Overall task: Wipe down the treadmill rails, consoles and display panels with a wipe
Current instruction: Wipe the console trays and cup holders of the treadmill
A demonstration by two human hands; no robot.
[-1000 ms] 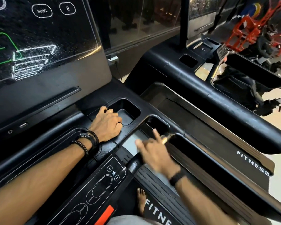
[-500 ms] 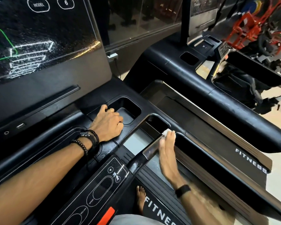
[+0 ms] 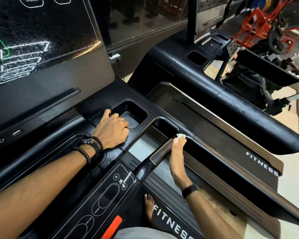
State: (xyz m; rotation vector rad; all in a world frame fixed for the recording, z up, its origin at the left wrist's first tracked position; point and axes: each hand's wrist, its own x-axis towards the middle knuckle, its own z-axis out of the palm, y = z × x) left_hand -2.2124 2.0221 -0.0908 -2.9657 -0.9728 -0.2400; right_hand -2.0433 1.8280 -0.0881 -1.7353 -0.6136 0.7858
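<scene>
My right hand (image 3: 177,152) holds a small white wipe (image 3: 180,135) at its fingertips, pressed where the metal grip bar (image 3: 160,151) meets the right rail (image 3: 219,152) of the black treadmill. My left hand (image 3: 113,130) rests flat on the console (image 3: 71,149), fingers curled at the edge of a cup-holder recess (image 3: 133,111). The wet, streaked display panel (image 3: 38,37) rises at the upper left. A control strip (image 3: 107,199) with plus and minus buttons lies below my left forearm.
A second black treadmill (image 3: 231,104) stands close on the right, its console (image 3: 209,18) at the top. Red gym equipment (image 3: 259,19) is at the far upper right. My bare foot (image 3: 148,207) stands on the treadmill's side step.
My right hand swept forward from above the grip bar to the bar's far end, carrying the wipe against the rail junction. The left hand stayed put.
</scene>
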